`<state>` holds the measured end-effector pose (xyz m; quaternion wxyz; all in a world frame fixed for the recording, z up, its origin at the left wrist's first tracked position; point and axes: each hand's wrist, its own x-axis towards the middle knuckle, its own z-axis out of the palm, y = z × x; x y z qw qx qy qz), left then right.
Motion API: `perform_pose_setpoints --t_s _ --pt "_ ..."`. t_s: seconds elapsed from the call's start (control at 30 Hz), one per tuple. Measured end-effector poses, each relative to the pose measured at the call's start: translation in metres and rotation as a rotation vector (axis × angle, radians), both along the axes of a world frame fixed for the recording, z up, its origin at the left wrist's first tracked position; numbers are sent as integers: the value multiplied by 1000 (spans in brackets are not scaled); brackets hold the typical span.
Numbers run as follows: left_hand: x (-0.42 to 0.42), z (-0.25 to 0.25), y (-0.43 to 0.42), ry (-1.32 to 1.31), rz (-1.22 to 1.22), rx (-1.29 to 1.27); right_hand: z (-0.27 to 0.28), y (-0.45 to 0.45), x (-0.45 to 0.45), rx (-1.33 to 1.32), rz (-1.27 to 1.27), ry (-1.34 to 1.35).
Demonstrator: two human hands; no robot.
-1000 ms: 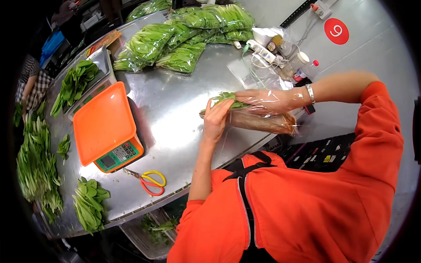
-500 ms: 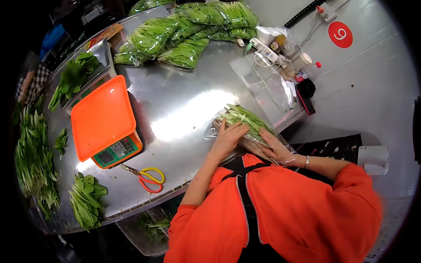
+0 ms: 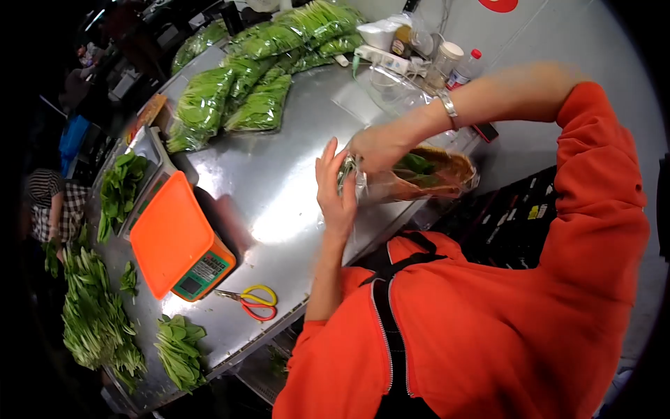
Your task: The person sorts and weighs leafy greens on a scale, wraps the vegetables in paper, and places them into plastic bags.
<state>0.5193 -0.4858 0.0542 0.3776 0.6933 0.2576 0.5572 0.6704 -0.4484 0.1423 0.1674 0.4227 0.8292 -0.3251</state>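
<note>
A clear plastic bag (image 3: 440, 174) with brown matter and green leaves inside lies at the table's near right edge. My right hand (image 3: 377, 146) is closed on the bag's gathered end, its fingers partly hidden and a little blurred. Against that same end rests my left hand (image 3: 336, 185), fingers raised and apart, the thumb beside the crumpled plastic. Left of my hands stand the orange scale (image 3: 174, 237) and, near the front edge, scissors (image 3: 251, 302) with red and yellow handles.
Bagged greens (image 3: 258, 105) are piled at the back. Loose greens (image 3: 98, 314) lie along the left side, with a small bunch (image 3: 180, 349) near the front edge. A power strip (image 3: 384, 59), jars and a bottle (image 3: 464, 70) stand at the back right. Another person (image 3: 52, 209) is at far left.
The bag has been turned, with its gathered end now toward the left. My right hand has moved up and left onto that end, and my left hand's fingers have lifted. The camera view has shifted.
</note>
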Motion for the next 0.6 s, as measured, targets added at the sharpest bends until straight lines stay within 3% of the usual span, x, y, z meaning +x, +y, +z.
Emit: perform_pose_setpoints --t_s 0.03,0.1,0.17,0.2,0.23,0.27,0.3,0.37,0.43,0.47,0.5,0.53,0.6 --pt "-2 3 -7 -133 -46 -46 13 12 -13 -45 -25 -25" --pt "2 -7 -9 -193 -133 -248 -16 24 -9 -13 27 141" --pt "-1 -6 0 -40 -66 -287 -28 31 -12 23 66 342" --pt "-3 -13 5 -17 -103 -311 -30 42 -11 0 148 268" --pt "-11 1 3 45 -57 -154 7 41 -34 14 53 62" --pt "-9 9 1 119 122 121 -5 63 -30 -129 28 97" --pt "-6 4 6 131 205 132 -15 73 -25 -124 141 104" --pt "-10 -10 17 148 325 155 11 65 -42 6 448 399" --pt "-22 -19 25 -159 134 -203 14 60 -50 80 677 304" --pt "-31 -18 29 -168 174 -191 -4 62 -50 -220 268 328" --pt "-40 -15 34 99 223 -6 -22 63 -49 -454 -194 434" --pt "-45 -11 39 368 270 172 -3 58 -57 -698 -631 429" --pt "-46 -2 40 327 298 146 29 47 -71 -618 -630 553"
